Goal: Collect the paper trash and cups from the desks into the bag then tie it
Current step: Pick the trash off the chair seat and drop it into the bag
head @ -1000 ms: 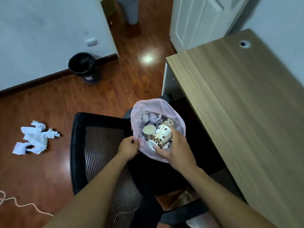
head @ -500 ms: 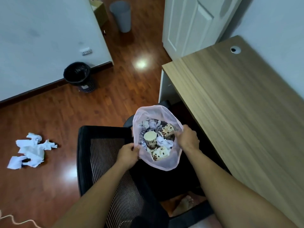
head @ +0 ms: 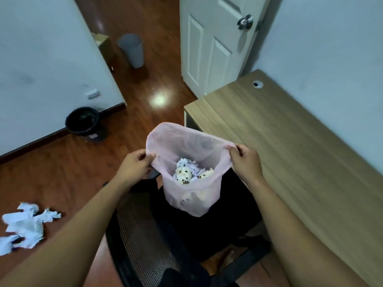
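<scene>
A small office room: a wood-grain desk [head: 290,152] with a cable hole [head: 257,84] right of the fingers [head: 240,151], a black mesh chair [head: 145,235] below them, a black wastebasket [head: 83,121] and a grey wastebasket [head: 131,50] beyond on hardwood floor [head: 62,172], and a white panelled door [head: 207,48].

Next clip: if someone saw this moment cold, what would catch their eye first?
The pink bag at centre stands out first. The left hand and right hand each pinch its rim to hold it open over a black chair, with spotted cups and crumpled paper inside. Next comes the torn white paper on the floor at lower left, then the wooden desk on the right.
</scene>
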